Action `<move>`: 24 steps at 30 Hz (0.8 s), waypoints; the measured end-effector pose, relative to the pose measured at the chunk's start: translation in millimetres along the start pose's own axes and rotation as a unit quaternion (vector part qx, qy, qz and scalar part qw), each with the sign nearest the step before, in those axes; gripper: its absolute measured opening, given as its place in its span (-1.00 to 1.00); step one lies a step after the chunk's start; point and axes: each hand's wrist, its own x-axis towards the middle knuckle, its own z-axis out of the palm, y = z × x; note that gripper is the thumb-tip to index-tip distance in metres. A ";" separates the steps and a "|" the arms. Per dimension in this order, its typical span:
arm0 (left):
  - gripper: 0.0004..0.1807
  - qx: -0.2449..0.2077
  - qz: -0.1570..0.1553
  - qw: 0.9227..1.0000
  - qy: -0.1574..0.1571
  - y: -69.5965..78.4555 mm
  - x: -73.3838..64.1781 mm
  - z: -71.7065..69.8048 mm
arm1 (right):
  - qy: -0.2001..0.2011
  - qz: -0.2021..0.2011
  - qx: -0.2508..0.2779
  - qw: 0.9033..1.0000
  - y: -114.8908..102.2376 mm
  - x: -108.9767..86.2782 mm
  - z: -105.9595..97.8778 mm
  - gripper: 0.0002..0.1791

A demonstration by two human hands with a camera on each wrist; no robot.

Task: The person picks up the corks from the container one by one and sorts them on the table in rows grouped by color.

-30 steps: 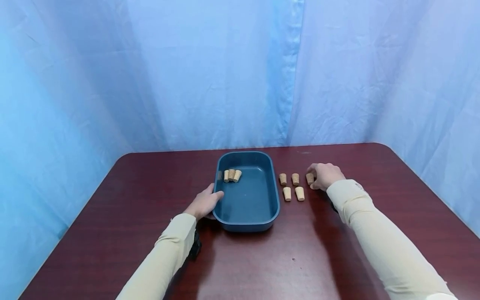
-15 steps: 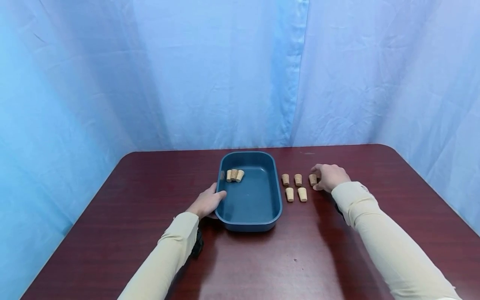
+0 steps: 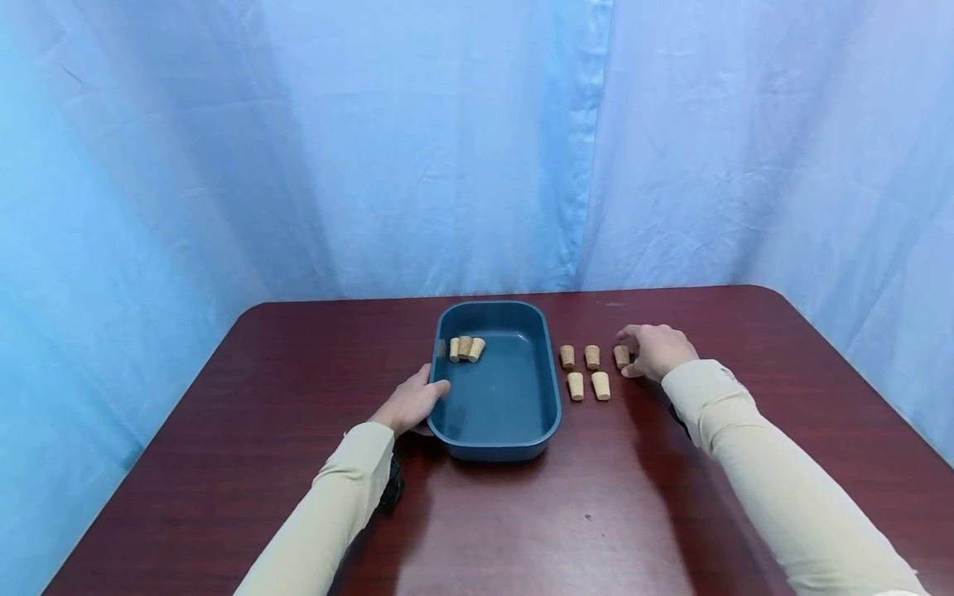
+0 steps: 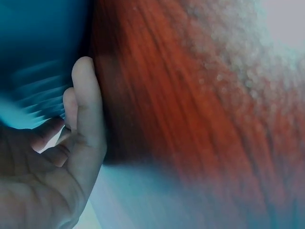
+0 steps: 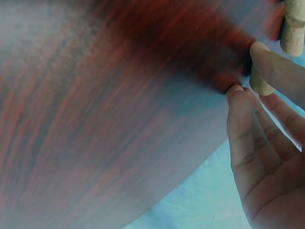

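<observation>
My left hand grips the left side of a deep blue rectangular tray, the thumb over its rim. In the left wrist view, the fingers lie along its outer wall. Three cork stoppers lie together inside, by the left wall. Right of the tray, my right hand holds thumb and fingertips around the rightmost cork stopper of the back row. That cork shows between thumb and fingers in the right wrist view, standing at the table surface.
Two more cork stoppers stand in the back row, between tray and right hand. In front of them is a pair of paler corks. Everything rests on a dark red wooden table, with pale blue curtains behind and at both sides.
The head view has shifted slightly. Both hands stay at the tray and the rightmost cork, and the right thumb now covers a little less of that cork.
</observation>
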 end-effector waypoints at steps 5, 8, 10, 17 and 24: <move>-0.32 0.001 -0.004 1.000 0.002 1.0 1.3 0.0 | -0.010 -0.021 0.005 1.000 4.2 3.7 -2.1 -0.34; -0.32 0.000 -0.002 1.000 0.002 0.3 0.6 0.0 | -0.020 -0.036 0.013 0.999 7.8 4.9 -2.5 -0.26; -0.32 -0.001 0.000 1.000 0.003 -0.1 -0.4 -0.1 | -0.034 -0.041 0.030 0.998 9.9 5.6 -3.9 -0.18; -0.33 0.001 0.002 1.000 0.009 -0.1 -1.5 -1.2 | -0.070 -0.044 0.108 0.991 10.5 0.2 -14.3 -0.13; -0.31 0.008 0.008 1.000 0.005 -0.2 -1.0 -0.9 | 0.023 -0.064 0.154 0.986 -6.4 -8.0 -20.7 -0.39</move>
